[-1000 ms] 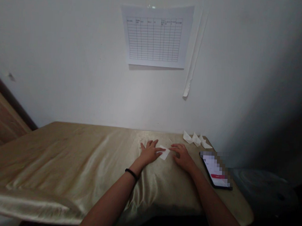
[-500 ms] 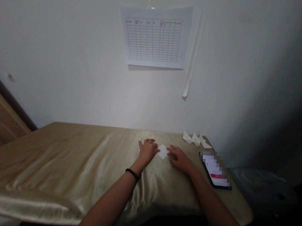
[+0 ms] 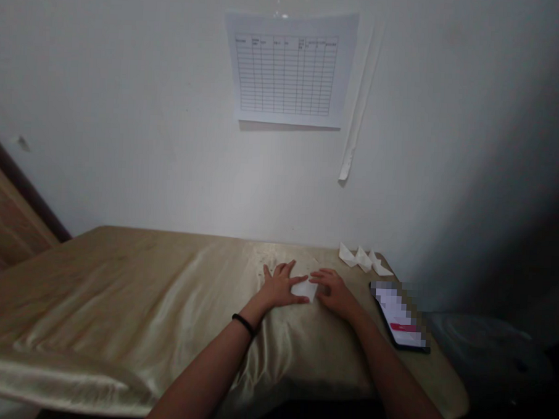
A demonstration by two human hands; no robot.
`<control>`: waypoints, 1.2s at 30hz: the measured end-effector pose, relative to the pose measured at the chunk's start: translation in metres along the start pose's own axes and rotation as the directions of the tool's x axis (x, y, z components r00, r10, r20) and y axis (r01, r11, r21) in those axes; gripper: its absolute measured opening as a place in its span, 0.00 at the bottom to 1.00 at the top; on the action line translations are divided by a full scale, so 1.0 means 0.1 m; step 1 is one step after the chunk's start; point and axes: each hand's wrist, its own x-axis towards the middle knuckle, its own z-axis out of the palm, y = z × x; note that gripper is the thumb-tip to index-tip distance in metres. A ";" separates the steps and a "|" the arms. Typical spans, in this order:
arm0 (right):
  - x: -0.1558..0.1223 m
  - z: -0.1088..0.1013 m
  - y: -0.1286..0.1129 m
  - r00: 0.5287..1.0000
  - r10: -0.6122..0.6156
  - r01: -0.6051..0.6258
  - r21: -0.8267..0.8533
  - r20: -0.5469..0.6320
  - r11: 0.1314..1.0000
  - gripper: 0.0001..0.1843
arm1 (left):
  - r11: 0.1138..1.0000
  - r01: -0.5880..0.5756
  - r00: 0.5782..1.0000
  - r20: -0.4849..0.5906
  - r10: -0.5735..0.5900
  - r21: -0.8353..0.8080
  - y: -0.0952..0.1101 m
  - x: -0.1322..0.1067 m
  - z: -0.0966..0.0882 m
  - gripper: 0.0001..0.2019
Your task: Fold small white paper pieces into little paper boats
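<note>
A small white piece of paper (image 3: 305, 289) lies on the gold satin cloth (image 3: 164, 303) that covers the table. My left hand (image 3: 280, 285) rests flat on the paper's left part, fingers spread, index finger and thumb framing it. A black band circles that wrist. My right hand (image 3: 334, 290) lies on the paper's right edge with its fingers curved down onto it. Both hands touch the paper and hide part of it.
Three small folded white paper shapes (image 3: 363, 258) sit at the table's far right corner. A phone (image 3: 399, 315) with a lit screen lies right of my right hand. A printed grid sheet (image 3: 288, 68) hangs on the white wall. A wooden panel (image 3: 5, 216) stands at left.
My left hand has gone from curled to spread flat over the paper. The paper now looks narrower between my hands, and my right hand has moved closer in on it.
</note>
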 end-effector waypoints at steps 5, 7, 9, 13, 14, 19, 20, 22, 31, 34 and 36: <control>0.00 -0.01 0.00 0.999 0.030 -0.028 -0.049 0.034 0.998 0.18 | 1.000 0.015 0.999 -0.044 -0.014 0.007 -0.03 0.01 -0.04 0.36; 0.00 -0.02 -0.01 0.999 0.025 -0.023 -0.073 0.020 0.997 0.15 | 1.000 0.028 0.997 -0.077 -0.028 -0.003 -0.05 0.02 -0.06 0.34; 0.00 -0.02 -0.01 1.000 0.016 -0.015 -0.088 0.006 0.996 0.13 | 0.999 0.032 0.994 -0.101 -0.034 -0.020 -0.06 0.02 -0.08 0.29; 0.01 -0.01 -0.03 1.000 -0.005 0.003 -0.122 -0.009 0.993 0.11 | 0.998 0.025 0.991 -0.130 -0.032 -0.055 -0.07 0.02 -0.10 0.21; 0.02 0.00 -0.03 1.000 -0.010 0.008 -0.129 -0.014 0.992 0.10 | 0.998 0.026 0.991 -0.131 -0.034 -0.065 -0.07 0.02 -0.10 0.20; 0.03 0.02 -0.04 0.999 -0.041 0.036 -0.144 -0.031 0.989 0.06 | 0.994 0.029 0.990 -0.131 -0.043 -0.108 -0.08 0.02 -0.10 0.17; 0.03 0.02 -0.04 0.999 -0.043 0.038 -0.145 -0.034 0.989 0.05 | 0.993 0.027 0.990 -0.136 -0.043 -0.113 -0.08 0.02 -0.10 0.16; 0.03 0.03 -0.03 0.998 -0.040 0.033 -0.146 -0.040 0.989 0.03 | 0.993 0.024 0.989 -0.144 -0.041 -0.118 -0.08 0.02 -0.10 0.15; 0.09 0.09 -0.05 0.993 0.102 -0.111 -0.217 -0.053 0.970 0.09 | 0.989 0.039 0.991 -0.120 -0.056 -0.141 -0.13 0.03 -0.10 0.13; 0.13 0.12 -0.09 0.988 0.146 -0.156 -0.267 -0.055 0.951 0.10 | 0.987 0.048 0.987 -0.146 -0.070 -0.152 -0.15 0.04 -0.09 0.10; 0.15 0.14 -0.10 0.985 0.165 -0.174 -0.302 -0.058 0.937 0.11 | 0.984 0.058 0.984 -0.158 -0.085 -0.170 -0.16 0.06 -0.07 0.09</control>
